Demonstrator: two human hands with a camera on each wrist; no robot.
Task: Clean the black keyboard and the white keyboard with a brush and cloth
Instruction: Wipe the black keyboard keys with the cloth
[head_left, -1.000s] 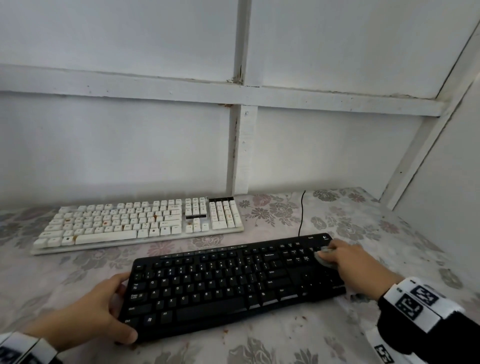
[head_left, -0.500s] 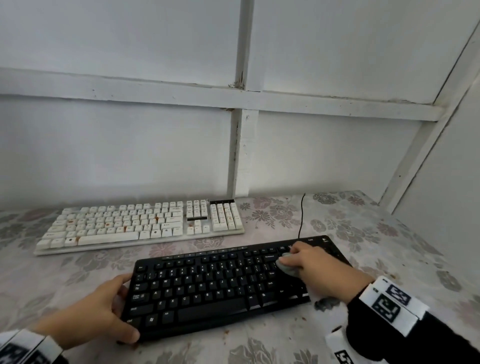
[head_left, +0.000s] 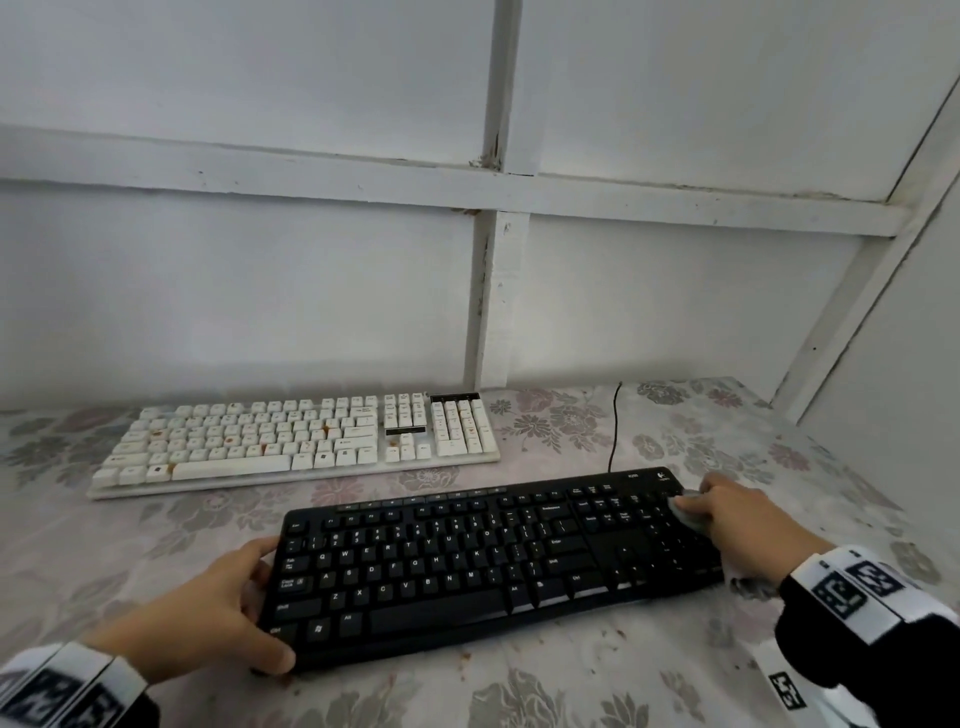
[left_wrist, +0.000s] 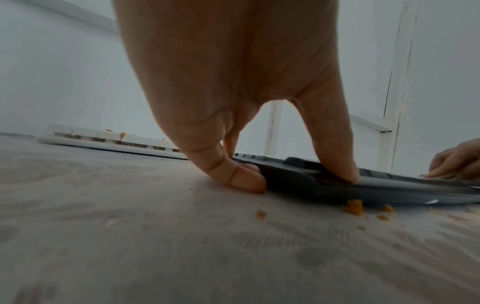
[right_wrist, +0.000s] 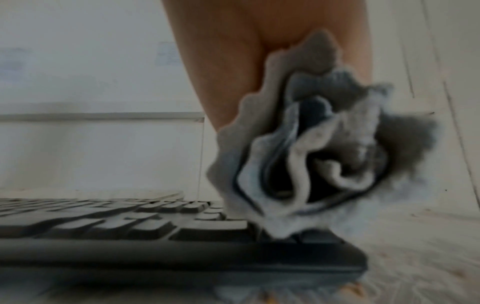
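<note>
Half the cloth (head_left: 688, 512) hidden — right hand (head_left: 748, 519).

Cloth (head_left: 688, 512) mostly hidden under right hand (head_left: 748, 519)

Head view downward; wrist views low, tabletop-level.

The left hand (head_left: 208, 618) lies low at 7 o'clock, thumb along the near edge and fingers (left_wrist: 241, 181) curled round the left end of the black keyboard (head_left: 467, 566). The right hand (head_left: 743, 519) reaches toward 2 o'clock, fingers bunched round a grey cloth (right_wrist: 311, 156). Both wrists wear patterned bands.
</note>
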